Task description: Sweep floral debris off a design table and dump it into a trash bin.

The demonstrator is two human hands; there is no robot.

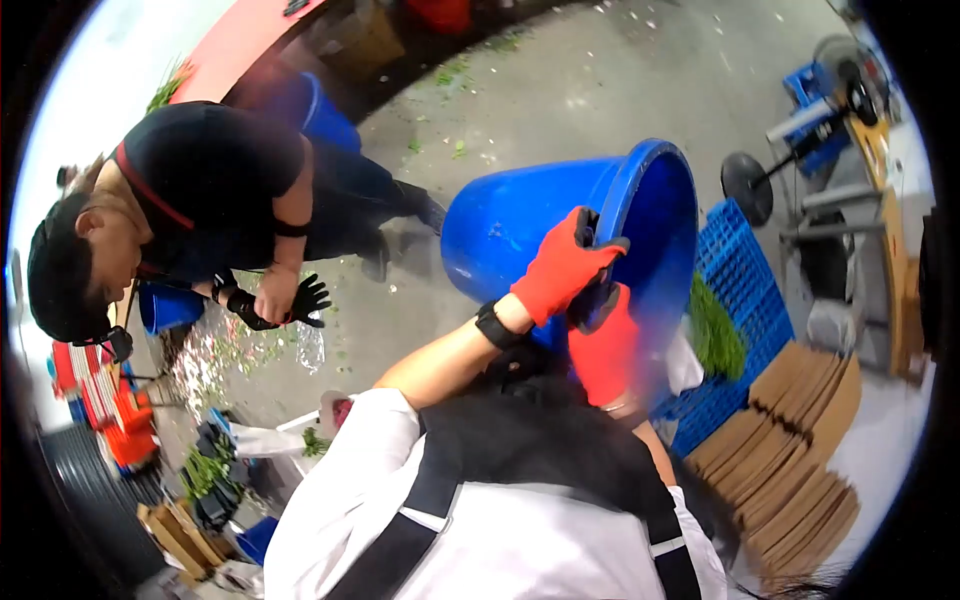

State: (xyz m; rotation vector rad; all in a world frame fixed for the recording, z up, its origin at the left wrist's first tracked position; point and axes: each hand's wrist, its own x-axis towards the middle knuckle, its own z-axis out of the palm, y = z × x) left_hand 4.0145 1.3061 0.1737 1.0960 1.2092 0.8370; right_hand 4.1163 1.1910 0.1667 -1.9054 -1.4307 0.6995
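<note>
A large blue plastic tub (525, 217) lies tipped in front of me, its open mouth facing right. My left hand (574, 262), in a red work glove with dark fingertips and a black watch at the wrist, grips its rim. Just below it, my right hand (604, 337), also red-gloved, is at the tub's near side by the rim, its dark fingertips curled against it. A blur partly hides the right hand and the lower rim. The tub's inside is in deep shade, and its contents cannot be told.
A co-worker (210, 172) stands at left, handling a black glove (309, 300). Petals and leaves (225, 360) litter the concrete floor. Right of the tub are blue plastic pallets (750, 277), green stems (712, 330) and stacked flattened cardboard (787, 435). A wheeled stand (750, 187) is farther right.
</note>
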